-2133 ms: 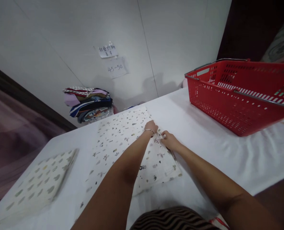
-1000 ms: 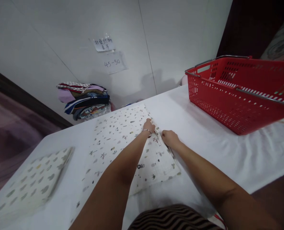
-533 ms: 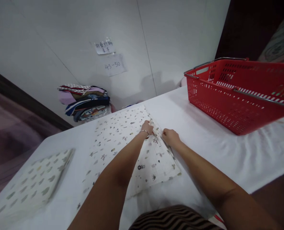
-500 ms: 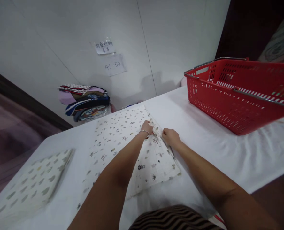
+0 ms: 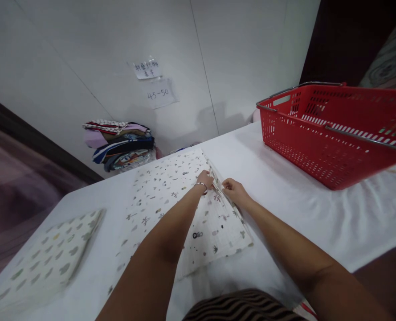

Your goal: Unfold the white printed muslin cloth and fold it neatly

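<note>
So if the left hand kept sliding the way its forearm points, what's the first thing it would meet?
Probably nothing on the table: the left hand already rests at the patterned cloth's right edge, and beyond lies bare white table, then the wall. Depth is unclear.

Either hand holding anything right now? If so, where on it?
Both hands, left hand and right hand, pinch the right-side edge of the printed cloth lying flat on the white table, side by side about midway along that edge.

White cloth (image 5: 171, 196) printed with small grey, green motifs. Folded cloth (image 5: 47, 261) at 8 o'clock: cream, green-grey spots. Basket (image 5: 321, 142) at 2 o'clock: red. Tablecloth (image 5: 284, 196): white. Stacked fabrics (image 5: 122, 145) at 11 o'clock: multicoloured.
</note>
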{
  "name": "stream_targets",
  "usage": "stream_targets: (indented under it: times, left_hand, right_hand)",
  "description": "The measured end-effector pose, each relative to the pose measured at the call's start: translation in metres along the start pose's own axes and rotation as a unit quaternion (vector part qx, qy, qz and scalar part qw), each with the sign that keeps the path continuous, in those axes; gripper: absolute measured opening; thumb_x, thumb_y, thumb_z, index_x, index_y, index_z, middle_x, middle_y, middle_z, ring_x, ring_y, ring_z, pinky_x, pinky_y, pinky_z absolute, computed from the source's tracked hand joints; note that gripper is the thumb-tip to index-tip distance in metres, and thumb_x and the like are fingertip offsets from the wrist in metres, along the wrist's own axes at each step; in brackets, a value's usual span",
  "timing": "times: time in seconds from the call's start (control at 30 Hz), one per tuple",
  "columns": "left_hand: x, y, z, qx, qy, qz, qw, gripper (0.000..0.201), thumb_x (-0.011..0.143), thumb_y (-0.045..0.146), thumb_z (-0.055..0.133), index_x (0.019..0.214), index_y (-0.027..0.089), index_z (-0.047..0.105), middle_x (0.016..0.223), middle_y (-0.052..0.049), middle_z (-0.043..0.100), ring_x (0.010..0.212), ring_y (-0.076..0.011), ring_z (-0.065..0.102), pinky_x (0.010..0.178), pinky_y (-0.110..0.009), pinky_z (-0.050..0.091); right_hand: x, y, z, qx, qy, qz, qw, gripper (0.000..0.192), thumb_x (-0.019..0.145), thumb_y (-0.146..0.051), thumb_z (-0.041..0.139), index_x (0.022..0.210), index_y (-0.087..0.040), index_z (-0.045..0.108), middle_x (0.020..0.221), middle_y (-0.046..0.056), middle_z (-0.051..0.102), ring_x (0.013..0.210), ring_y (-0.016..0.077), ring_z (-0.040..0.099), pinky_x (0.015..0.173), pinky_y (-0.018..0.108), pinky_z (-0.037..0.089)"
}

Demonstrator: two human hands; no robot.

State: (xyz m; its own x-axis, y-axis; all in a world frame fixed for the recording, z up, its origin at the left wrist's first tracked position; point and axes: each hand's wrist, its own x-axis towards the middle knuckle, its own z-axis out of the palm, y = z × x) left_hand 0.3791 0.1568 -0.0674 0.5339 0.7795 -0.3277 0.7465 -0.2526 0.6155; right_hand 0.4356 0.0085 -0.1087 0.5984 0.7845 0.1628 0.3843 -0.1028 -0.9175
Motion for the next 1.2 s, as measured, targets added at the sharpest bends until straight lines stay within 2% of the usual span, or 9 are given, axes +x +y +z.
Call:
stream_targets:
  times: [0.3, 0.47, 0.57, 0.67, 0.77, 0.87, 0.97, 1.07, 1.2]
  left_hand:
    - [-0.001, 0.001, -0.001, -0.028, -0.001, -0.018, 0.999, 0.048, 0.078, 0.015, 0.054, 0.125, 0.015, 0.044, 0.084, -0.006, 0.068, 0.056, -0.0129, 0.063, 0.051, -0.020, 0.050]
    - [-0.003, 0.000, -0.003, -0.035, -0.002, -0.020, 0.999, 0.045, 0.079, 0.016, 0.054, 0.123, 0.014, 0.046, 0.084, -0.006, 0.069, 0.060, -0.0122, 0.064, 0.051, -0.018, 0.049]
    - [-0.006, 0.002, -0.004, -0.026, -0.005, -0.012, 1.000, 0.035, 0.083, 0.024, 0.052, 0.116, 0.013, 0.052, 0.081, -0.005, 0.068, 0.062, -0.0119, 0.063, 0.051, -0.018, 0.048]
    - [-0.009, 0.003, -0.006, 0.008, -0.008, -0.004, 1.000, 0.033, 0.081, 0.035, 0.055, 0.106, 0.014, 0.057, 0.076, -0.005, 0.067, 0.060, -0.0142, 0.063, 0.049, -0.020, 0.047]
    - [-0.008, 0.004, -0.011, 0.064, -0.002, 0.000, 0.998, 0.028, 0.074, 0.028, 0.060, 0.100, 0.017, 0.060, 0.074, -0.006, 0.067, 0.061, -0.0180, 0.063, 0.049, -0.024, 0.047]
    - [-0.005, 0.006, -0.018, 0.122, 0.015, 0.015, 0.992, 0.029, 0.068, 0.018, 0.061, 0.097, 0.019, 0.060, 0.085, -0.009, 0.068, 0.074, -0.0217, 0.065, 0.057, -0.027, 0.049]
    - [-0.002, 0.010, -0.023, 0.171, 0.027, 0.043, 0.984, 0.026, 0.065, 0.013, 0.061, 0.091, 0.017, 0.061, 0.098, -0.012, 0.066, 0.094, -0.0232, 0.063, 0.071, -0.026, 0.049]
    - [-0.002, 0.012, -0.022, 0.203, 0.029, 0.058, 0.977, 0.023, 0.066, 0.012, 0.060, 0.089, 0.015, 0.062, 0.100, -0.013, 0.066, 0.098, -0.0231, 0.062, 0.075, -0.026, 0.048]
    - [-0.007, 0.012, -0.020, 0.228, 0.031, 0.059, 0.971, 0.026, 0.070, 0.014, 0.059, 0.096, 0.015, 0.061, 0.101, -0.014, 0.066, 0.092, -0.0225, 0.064, 0.071, -0.026, 0.049]
  right_hand:
    - [-0.007, -0.010, 0.004, 0.015, -0.039, -0.022, 0.999, 0.024, 0.071, -0.022, 0.050, 0.095, -0.021, 0.056, 0.088, -0.003, 0.060, 0.055, 0.0072, 0.045, 0.054, 0.019, 0.036]
    - [-0.012, -0.017, 0.009, -0.028, -0.052, -0.033, 0.998, 0.024, 0.072, -0.020, 0.048, 0.094, -0.022, 0.057, 0.073, -0.004, 0.058, 0.058, 0.0095, 0.046, 0.058, 0.020, 0.037]
    - [-0.013, -0.018, 0.013, -0.029, -0.047, -0.031, 0.998, 0.025, 0.072, -0.020, 0.048, 0.094, -0.022, 0.058, 0.072, -0.004, 0.058, 0.058, 0.0097, 0.046, 0.060, 0.020, 0.038]
    - [-0.014, -0.015, 0.015, 0.011, -0.047, -0.035, 0.998, 0.027, 0.073, -0.022, 0.051, 0.099, -0.021, 0.058, 0.083, -0.003, 0.062, 0.058, 0.0087, 0.048, 0.059, 0.020, 0.039]
    - [-0.010, -0.012, 0.010, 0.027, -0.051, 0.007, 0.998, 0.032, 0.079, -0.029, 0.048, 0.109, -0.021, 0.056, 0.096, 0.000, 0.064, 0.062, 0.0096, 0.054, 0.059, 0.021, 0.042]
    - [0.005, -0.009, 0.000, -0.121, -0.047, 0.079, 0.988, 0.032, 0.085, -0.028, 0.041, 0.111, -0.019, 0.058, 0.096, 0.004, 0.066, 0.074, 0.0124, 0.060, 0.066, 0.022, 0.044]
    - [0.025, -0.011, -0.004, -0.253, -0.072, 0.117, 0.958, 0.024, 0.081, -0.027, 0.051, 0.094, -0.016, 0.067, 0.097, 0.011, 0.067, 0.089, 0.0195, 0.061, 0.074, 0.027, 0.044]
    - [0.042, -0.019, 0.007, -0.275, -0.081, 0.144, 0.947, 0.019, 0.073, -0.028, 0.061, 0.083, -0.014, 0.068, 0.097, 0.017, 0.066, 0.093, 0.0251, 0.061, 0.074, 0.031, 0.044]
    - [0.051, -0.027, 0.024, -0.266, -0.076, 0.165, 0.947, 0.016, 0.065, -0.017, 0.065, 0.080, -0.013, 0.067, 0.096, 0.017, 0.067, 0.092, 0.0250, 0.062, 0.074, 0.030, 0.044]
